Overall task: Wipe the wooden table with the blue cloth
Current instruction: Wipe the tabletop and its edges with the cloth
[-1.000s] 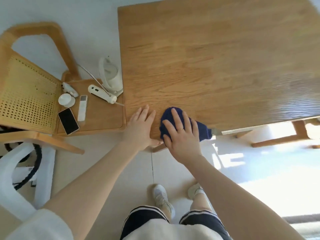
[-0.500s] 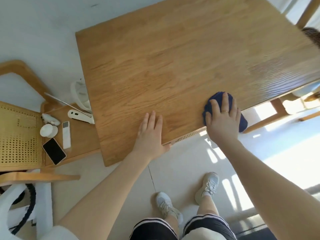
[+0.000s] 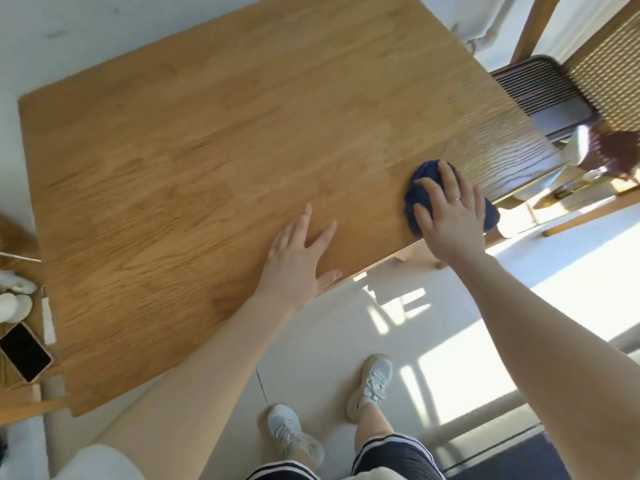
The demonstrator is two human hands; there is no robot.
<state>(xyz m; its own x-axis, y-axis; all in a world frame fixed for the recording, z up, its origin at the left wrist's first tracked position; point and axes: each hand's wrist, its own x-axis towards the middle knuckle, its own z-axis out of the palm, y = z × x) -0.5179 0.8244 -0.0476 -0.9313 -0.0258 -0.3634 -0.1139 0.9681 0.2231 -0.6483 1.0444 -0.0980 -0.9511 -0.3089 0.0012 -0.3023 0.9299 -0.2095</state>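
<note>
My left hand [image 3: 298, 258]: palm down, flat, fingers straight and spread, thumb out to the right. My right hand [image 3: 450, 216]: palm down, fingers extended, slightly apart, ring [image 3: 457, 198] on one finger. Both forearms [image 3: 207, 348] bare, reaching forward.

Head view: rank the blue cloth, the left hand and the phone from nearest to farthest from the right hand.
1. Blue cloth: directly under the right hand, at the near edge of the table.
2. Left hand: flat on the table, to the left.
3. Phone: far left, off the table.
</note>
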